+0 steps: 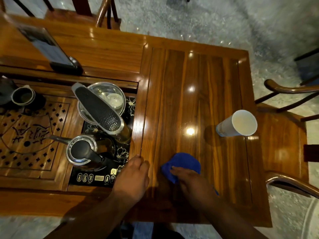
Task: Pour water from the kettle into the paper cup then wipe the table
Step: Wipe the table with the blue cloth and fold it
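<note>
The right hand (188, 178) presses a bunched blue cloth (183, 163) on the table (189, 75) near its front edge. The left hand (133, 176) rests loosely curled and empty beside it; the paper cup (237, 124) stands by the right edge.

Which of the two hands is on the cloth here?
The right hand, pressing the crumpled blue cloth onto the glossy wooden table. The left hand rests bare at the table's inner edge, holding nothing.

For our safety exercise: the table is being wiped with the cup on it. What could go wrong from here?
1. The paper cup stands near the table's right edge; a wide sweep of the blue cloth could tip it.
2. The left hand rests close beside the kettle, which may be hot.
</note>
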The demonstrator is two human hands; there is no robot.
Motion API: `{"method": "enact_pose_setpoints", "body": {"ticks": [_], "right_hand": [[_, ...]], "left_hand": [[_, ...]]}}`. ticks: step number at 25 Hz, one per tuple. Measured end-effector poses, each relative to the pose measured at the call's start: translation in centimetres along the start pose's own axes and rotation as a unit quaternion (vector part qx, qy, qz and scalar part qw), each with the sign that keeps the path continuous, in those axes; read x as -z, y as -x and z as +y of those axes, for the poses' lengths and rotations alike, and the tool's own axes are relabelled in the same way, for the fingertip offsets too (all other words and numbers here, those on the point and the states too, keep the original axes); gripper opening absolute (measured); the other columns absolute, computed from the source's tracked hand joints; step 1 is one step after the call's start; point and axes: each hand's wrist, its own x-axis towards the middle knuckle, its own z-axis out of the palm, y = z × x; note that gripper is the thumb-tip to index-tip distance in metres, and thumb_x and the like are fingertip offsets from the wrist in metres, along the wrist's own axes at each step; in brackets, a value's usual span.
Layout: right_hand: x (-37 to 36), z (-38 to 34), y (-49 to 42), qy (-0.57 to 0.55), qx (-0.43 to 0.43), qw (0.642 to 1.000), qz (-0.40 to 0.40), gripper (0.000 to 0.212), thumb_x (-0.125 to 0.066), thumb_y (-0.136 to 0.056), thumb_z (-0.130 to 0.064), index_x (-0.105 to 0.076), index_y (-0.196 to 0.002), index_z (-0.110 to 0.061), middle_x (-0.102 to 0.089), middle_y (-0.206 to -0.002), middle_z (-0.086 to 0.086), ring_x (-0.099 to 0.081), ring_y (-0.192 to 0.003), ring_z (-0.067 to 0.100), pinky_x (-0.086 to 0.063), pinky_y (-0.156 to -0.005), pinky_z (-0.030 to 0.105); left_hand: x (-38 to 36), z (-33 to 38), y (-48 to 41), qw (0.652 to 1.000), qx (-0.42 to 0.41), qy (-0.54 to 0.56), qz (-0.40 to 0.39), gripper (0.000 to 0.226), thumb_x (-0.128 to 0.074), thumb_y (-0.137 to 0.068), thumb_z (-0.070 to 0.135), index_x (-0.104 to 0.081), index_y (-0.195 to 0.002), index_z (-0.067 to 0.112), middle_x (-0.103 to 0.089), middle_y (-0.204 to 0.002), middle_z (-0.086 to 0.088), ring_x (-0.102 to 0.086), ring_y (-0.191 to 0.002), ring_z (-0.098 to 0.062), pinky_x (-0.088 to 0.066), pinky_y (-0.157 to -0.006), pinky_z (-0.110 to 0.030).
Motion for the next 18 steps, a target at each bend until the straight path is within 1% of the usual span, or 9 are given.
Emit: {"method": "enact_pose_setpoints", "body": {"ticks": [3, 5, 7, 9, 10, 13, 16, 17, 18], "right_hand": [[2.4, -2.6, 0.0, -0.109, -0.111, 0.980, 0.124, 0.033, -0.049, -0.104, -0.021, -0.073, -0.124, -0.031, -0.074, -0.123, -0.013, -0.068, -0.114, 0.009, -0.046, -0.097, 0.013], [4.8, -4.3, -0.7, -0.282, -0.194, 0.929, 0.142, 0.032, -0.050, -0.108, -0.009, -0.073, -0.110, -0.030, -0.078, -0.097, -0.013, -0.073, -0.090, 0.010, -0.053, -0.075, 0.011], [7.5, -5.8, -1.0, -0.422, -0.217, 0.868, 0.147, 0.029, -0.049, -0.108, -0.005, -0.074, -0.112, -0.018, -0.081, -0.094, 0.000, -0.077, -0.092, 0.014, -0.060, -0.084, 0.029], [9.6, -7.6, -1.2, -0.535, -0.206, 0.805, 0.156, 0.027, -0.050, -0.107, -0.009, -0.072, -0.123, -0.011, -0.080, -0.114, 0.015, -0.074, -0.112, 0.033, -0.053, -0.105, 0.056], [10.4, -8.6, -1.3, -0.591, -0.198, 0.766, 0.157, 0.030, -0.052, -0.105, -0.011, -0.070, -0.129, -0.010, -0.077, -0.123, 0.020, -0.071, -0.117, 0.039, -0.048, -0.110, 0.061], [12.3, -10.8, -2.0, -0.700, -0.177, 0.679, 0.135, 0.042, -0.058, -0.098, -0.023, -0.068, -0.137, -0.010, -0.073, -0.132, 0.022, -0.070, -0.116, 0.038, -0.042, -0.114, 0.059], [14.0, -11.6, -2.8, -0.741, -0.151, 0.641, 0.136, 0.038, -0.053, -0.105, -0.022, -0.068, -0.135, -0.003, -0.074, -0.129, 0.025, -0.074, -0.112, 0.037, -0.051, -0.106, 0.052], [14.5, -11.8, -3.0, -0.737, -0.146, 0.643, 0.147, 0.036, -0.052, -0.105, -0.020, -0.069, -0.131, -0.003, -0.073, -0.129, 0.027, -0.074, -0.112, 0.038, -0.052, -0.105, 0.052], [14.9, -11.7, -3.1, -0.728, -0.137, 0.654, 0.155, 0.033, -0.054, -0.103, -0.019, -0.071, -0.127, -0.003, -0.072, -0.130, 0.028, -0.073, -0.114, 0.039, -0.052, -0.105, 0.052]], "left_hand": [[3.2, 1.2, -0.8, 0.992, 0.042, 0.084, -0.089, 0.026, -0.064, -0.089, 0.040, -0.065, -0.112, 0.028, -0.063, -0.120, 0.001, -0.055, -0.128, -0.020, -0.048, -0.106, -0.034], [5.1, 1.8, -1.8, 0.963, 0.106, 0.181, -0.167, 0.045, -0.060, -0.082, 0.064, -0.062, -0.118, 0.037, -0.060, -0.123, 0.014, -0.060, -0.119, -0.013, -0.050, -0.101, -0.034], [6.8, 2.5, -3.0, 0.912, 0.156, 0.322, -0.198, 0.070, -0.067, -0.070, 0.083, -0.062, -0.124, 0.037, -0.063, -0.122, 0.022, -0.066, -0.112, -0.008, -0.053, -0.098, -0.035], [8.0, 3.1, -4.2, 0.849, 0.183, 0.458, -0.190, 0.088, -0.081, -0.061, 0.083, -0.063, -0.131, 0.031, -0.074, -0.122, 0.014, -0.071, -0.113, -0.010, -0.056, -0.102, -0.045], [9.0, 3.5, -4.6, 0.827, 0.189, 0.495, -0.189, 0.091, -0.084, -0.062, 0.080, -0.063, -0.134, 0.028, -0.076, -0.123, 0.010, -0.072, -0.115, -0.012, -0.056, -0.104, -0.048], [14.2, 5.8, -5.5, 0.787, 0.159, 0.553, -0.223, 0.064, -0.072, -0.085, 0.067, -0.070, -0.128, 0.019, -0.078, -0.121, 0.000, -0.073, -0.115, -0.017, -0.056, -0.104, -0.041], [17.0, 6.4, -5.9, 0.708, 0.168, 0.663, -0.179, 0.041, -0.072, -0.096, 0.041, -0.072, -0.121, 0.009, -0.078, -0.120, -0.012, -0.073, -0.113, -0.026, -0.057, -0.094, -0.036], [18.0, 6.4, -6.2, 0.721, 0.169, 0.657, -0.140, 0.038, -0.076, -0.093, 0.039, -0.073, -0.117, 0.010, -0.079, -0.115, -0.010, -0.074, -0.108, -0.026, -0.057, -0.088, -0.033], [19.0, 6.4, -6.5, 0.762, 0.160, 0.620, -0.097, 0.033, -0.077, -0.090, 0.040, -0.075, -0.110, 0.015, -0.081, -0.106, -0.004, -0.075, -0.101, -0.022, -0.057, -0.082, -0.029]]}}
